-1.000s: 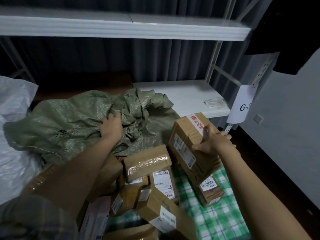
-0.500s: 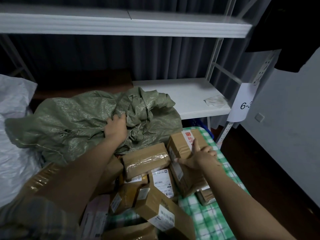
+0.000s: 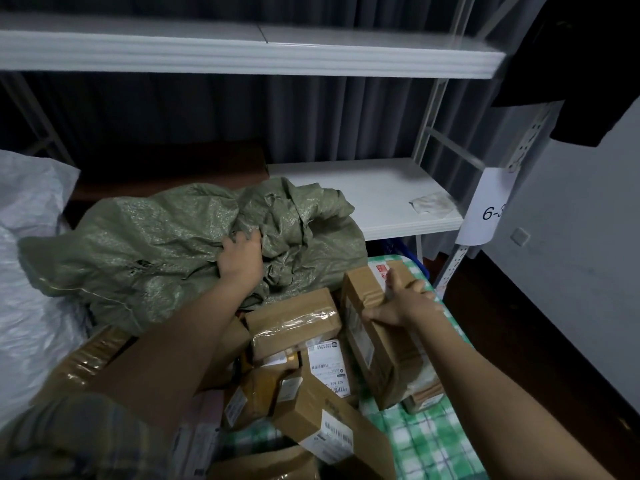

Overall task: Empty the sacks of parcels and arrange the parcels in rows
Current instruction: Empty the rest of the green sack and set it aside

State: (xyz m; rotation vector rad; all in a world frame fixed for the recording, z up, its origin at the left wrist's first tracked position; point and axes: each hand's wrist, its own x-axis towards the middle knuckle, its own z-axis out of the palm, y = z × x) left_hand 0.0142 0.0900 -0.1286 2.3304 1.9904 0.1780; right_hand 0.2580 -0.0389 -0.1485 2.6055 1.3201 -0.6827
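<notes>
A person's left hand (image 3: 240, 258) gripped a crumpled green sack (image 3: 145, 251) lying behind a heap of brown parcels (image 3: 294, 368) on a green checked cloth (image 3: 433, 441). The right hand (image 3: 403, 303) clasped the top of a tall box (image 3: 372, 327) at the heap's right edge.

**Checked cloth surface and the white shelf behind it**

A green-and-white checked cloth (image 3: 429, 441) covers the surface carrying the parcels. Brown cardboard parcels (image 3: 294, 323) are heaped across its middle and left. A tall box (image 3: 367, 344) stands near the right edge. A crumpled green sack (image 3: 145, 244) lies at the far edge, a white sack (image 3: 24, 289) at the left edge. Behind, a white shelf (image 3: 367, 181) carries 1 crumpled rag (image 3: 433, 202) near its right front corner.
</notes>
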